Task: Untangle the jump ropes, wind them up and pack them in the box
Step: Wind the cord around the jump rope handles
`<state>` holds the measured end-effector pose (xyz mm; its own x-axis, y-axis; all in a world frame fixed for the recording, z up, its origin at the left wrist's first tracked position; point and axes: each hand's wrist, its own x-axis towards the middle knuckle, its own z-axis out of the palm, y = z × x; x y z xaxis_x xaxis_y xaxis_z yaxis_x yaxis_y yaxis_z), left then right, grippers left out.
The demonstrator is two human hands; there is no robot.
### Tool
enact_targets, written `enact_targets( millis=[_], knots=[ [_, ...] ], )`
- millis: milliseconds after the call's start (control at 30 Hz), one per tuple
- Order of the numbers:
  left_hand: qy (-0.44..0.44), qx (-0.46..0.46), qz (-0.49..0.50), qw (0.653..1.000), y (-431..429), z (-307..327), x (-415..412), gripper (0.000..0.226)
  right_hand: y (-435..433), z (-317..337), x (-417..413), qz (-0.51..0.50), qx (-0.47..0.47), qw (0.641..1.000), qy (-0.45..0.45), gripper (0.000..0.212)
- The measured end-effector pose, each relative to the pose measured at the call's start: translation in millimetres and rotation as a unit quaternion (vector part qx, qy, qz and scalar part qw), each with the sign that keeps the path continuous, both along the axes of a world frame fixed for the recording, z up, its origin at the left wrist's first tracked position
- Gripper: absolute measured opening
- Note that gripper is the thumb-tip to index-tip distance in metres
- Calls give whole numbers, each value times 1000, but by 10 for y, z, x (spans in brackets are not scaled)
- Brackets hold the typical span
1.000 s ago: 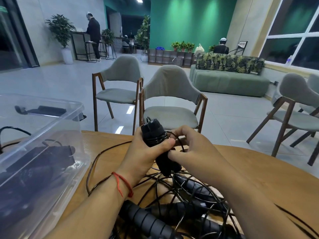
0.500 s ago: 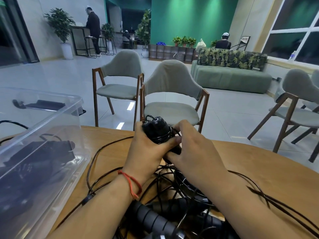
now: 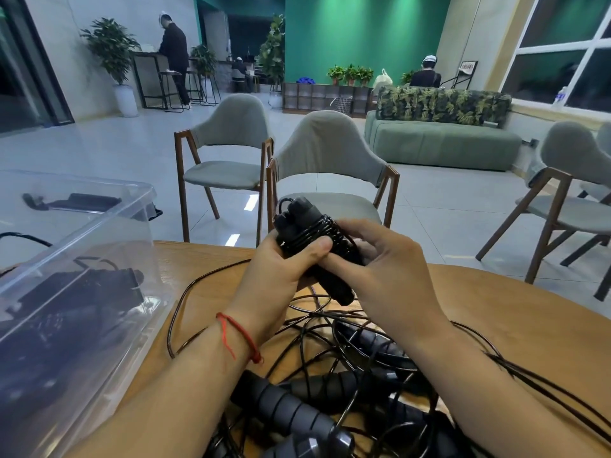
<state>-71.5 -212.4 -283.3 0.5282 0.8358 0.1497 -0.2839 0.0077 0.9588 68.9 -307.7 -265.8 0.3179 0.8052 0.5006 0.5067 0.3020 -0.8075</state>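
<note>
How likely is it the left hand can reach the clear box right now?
Probably yes: the clear box sits left of the left hand, with only a slack cord lying flat on the table between them. The hand grips the wound jump rope, so it would carry that along.

**Person's arms, head view.** Left forearm: bare skin along its whole visible length. A thin red cord bracelet circles the left wrist. The cord runs in more than one strand, a short loose tail lies along the arm, and there is a small knot on the side nearest the camera. Left grip: a bare hand with the thumbnail trimmed short. Right forearm and right grip: bare skin to the frame edge.
</note>
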Motion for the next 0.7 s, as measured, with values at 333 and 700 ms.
enact_targets(
  millis=[333, 700],
  knots=[
    [18, 16, 117, 993, -56, 84, 43, 41, 36, 14, -27, -35, -20, 978, -204, 74],
    [-3, 7, 168, 986, -232, 647, -71, 27, 201, 574, -244, -69, 3, 949, -309, 72]
  ],
)
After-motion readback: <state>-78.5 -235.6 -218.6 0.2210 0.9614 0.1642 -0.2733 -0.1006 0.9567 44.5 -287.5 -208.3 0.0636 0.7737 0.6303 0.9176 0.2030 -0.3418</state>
